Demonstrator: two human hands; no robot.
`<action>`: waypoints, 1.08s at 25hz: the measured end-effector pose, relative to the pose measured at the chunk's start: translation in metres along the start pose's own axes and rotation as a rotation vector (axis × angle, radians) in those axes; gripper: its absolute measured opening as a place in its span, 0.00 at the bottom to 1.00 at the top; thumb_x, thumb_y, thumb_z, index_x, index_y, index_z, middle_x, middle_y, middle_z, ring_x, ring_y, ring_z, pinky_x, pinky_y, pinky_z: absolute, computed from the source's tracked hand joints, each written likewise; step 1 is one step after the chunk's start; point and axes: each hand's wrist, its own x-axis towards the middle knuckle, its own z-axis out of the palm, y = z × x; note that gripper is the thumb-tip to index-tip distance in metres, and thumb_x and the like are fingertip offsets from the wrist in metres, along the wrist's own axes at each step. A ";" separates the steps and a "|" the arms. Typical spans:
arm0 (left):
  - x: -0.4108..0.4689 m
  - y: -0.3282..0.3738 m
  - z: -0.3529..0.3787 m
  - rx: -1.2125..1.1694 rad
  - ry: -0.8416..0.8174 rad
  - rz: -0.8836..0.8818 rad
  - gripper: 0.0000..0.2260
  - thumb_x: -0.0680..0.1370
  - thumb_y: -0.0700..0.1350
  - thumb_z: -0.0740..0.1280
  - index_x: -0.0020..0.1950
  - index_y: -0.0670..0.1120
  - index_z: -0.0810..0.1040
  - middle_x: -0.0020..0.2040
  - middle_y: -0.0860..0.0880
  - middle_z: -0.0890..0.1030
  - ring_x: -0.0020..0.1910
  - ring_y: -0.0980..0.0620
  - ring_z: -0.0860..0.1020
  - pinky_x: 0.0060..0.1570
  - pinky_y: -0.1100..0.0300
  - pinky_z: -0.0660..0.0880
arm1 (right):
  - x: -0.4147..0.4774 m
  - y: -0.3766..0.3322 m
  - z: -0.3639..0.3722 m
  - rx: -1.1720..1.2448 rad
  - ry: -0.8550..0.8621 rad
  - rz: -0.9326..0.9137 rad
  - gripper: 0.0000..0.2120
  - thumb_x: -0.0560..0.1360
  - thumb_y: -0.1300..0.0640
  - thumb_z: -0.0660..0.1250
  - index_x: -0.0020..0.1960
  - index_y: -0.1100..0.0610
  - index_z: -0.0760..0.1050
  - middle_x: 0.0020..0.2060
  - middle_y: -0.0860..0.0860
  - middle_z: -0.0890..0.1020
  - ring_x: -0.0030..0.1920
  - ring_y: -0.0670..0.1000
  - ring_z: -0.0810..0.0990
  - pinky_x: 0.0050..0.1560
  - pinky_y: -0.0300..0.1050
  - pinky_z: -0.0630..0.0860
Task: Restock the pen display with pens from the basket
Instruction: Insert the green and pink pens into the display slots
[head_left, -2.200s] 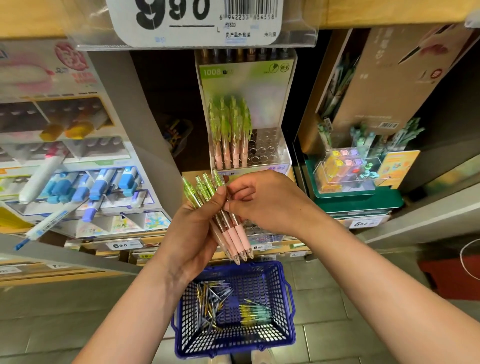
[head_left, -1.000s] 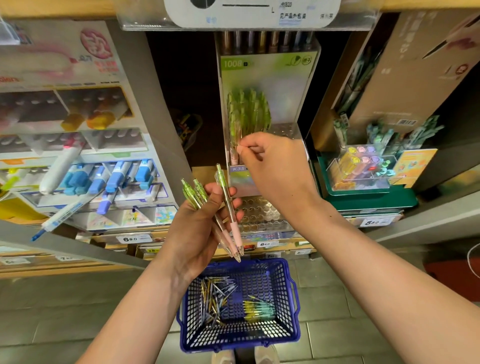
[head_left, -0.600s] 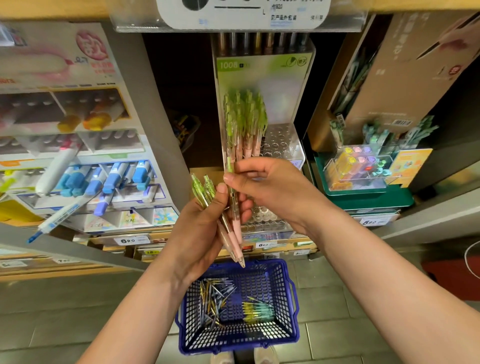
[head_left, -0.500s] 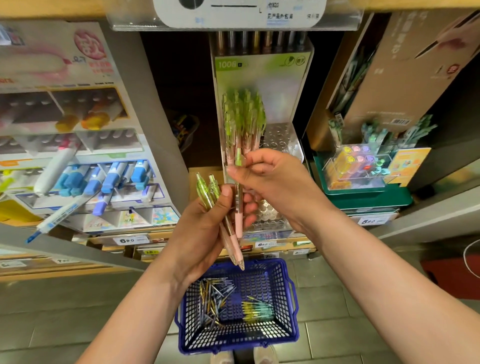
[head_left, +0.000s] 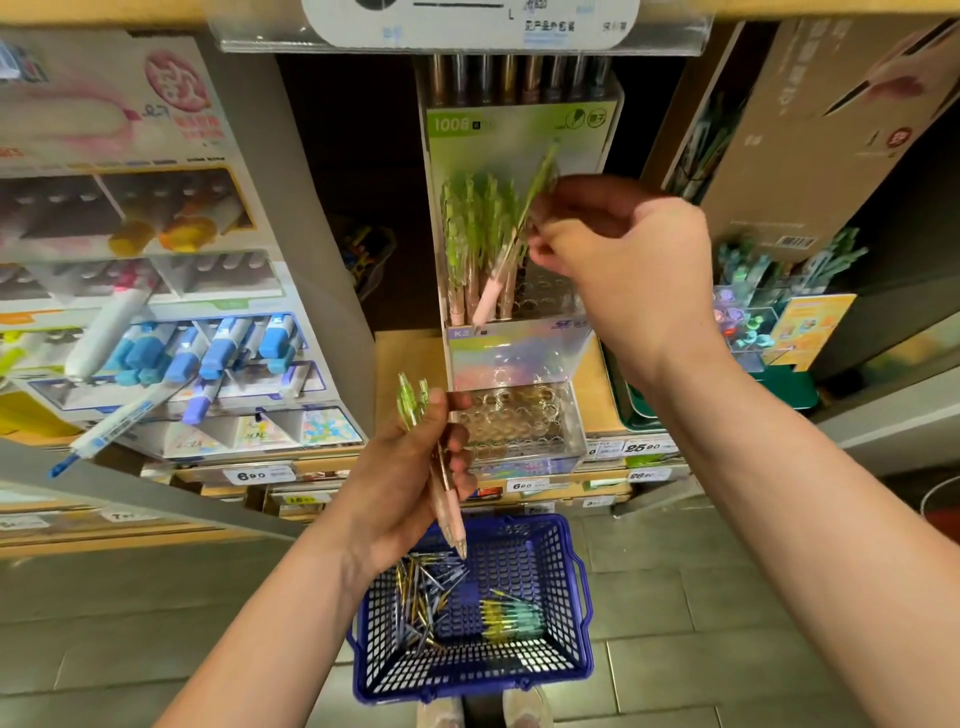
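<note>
Pens (head_left: 431, 597) lie loose in the blue basket (head_left: 583, 597) on the tiled floor (head_left: 727, 597) below the hands. The left hand (head_left: 400, 478) grips two green-and-pink pens (head_left: 444, 470). Above it, the right hand (head_left: 623, 260) pinches one tilted pen (head_left: 506, 265), tip at the clear pen display (head_left: 519, 358), touching the standing pens (head_left: 467, 234). Blue markers (head_left: 208, 353) sit left of both hands.
</note>
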 end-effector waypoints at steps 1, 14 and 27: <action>0.000 0.000 -0.001 -0.027 0.012 -0.021 0.12 0.84 0.51 0.62 0.61 0.44 0.76 0.35 0.49 0.70 0.30 0.53 0.67 0.29 0.61 0.69 | 0.002 -0.002 0.002 -0.041 0.024 -0.051 0.09 0.73 0.63 0.71 0.45 0.50 0.84 0.39 0.48 0.88 0.42 0.49 0.87 0.50 0.52 0.84; -0.002 0.011 -0.002 -0.129 -0.067 0.031 0.08 0.84 0.39 0.56 0.59 0.43 0.73 0.43 0.42 0.80 0.36 0.49 0.76 0.36 0.58 0.74 | -0.011 0.024 0.025 -0.447 -0.067 -0.207 0.07 0.75 0.54 0.75 0.51 0.54 0.85 0.38 0.39 0.82 0.41 0.35 0.82 0.45 0.24 0.75; -0.006 0.011 0.003 0.018 -0.136 0.163 0.09 0.81 0.43 0.64 0.58 0.41 0.77 0.48 0.45 0.81 0.43 0.51 0.78 0.44 0.58 0.77 | -0.020 0.038 0.024 -0.510 -0.062 -0.324 0.03 0.78 0.56 0.71 0.51 0.52 0.83 0.37 0.40 0.81 0.44 0.36 0.81 0.43 0.25 0.75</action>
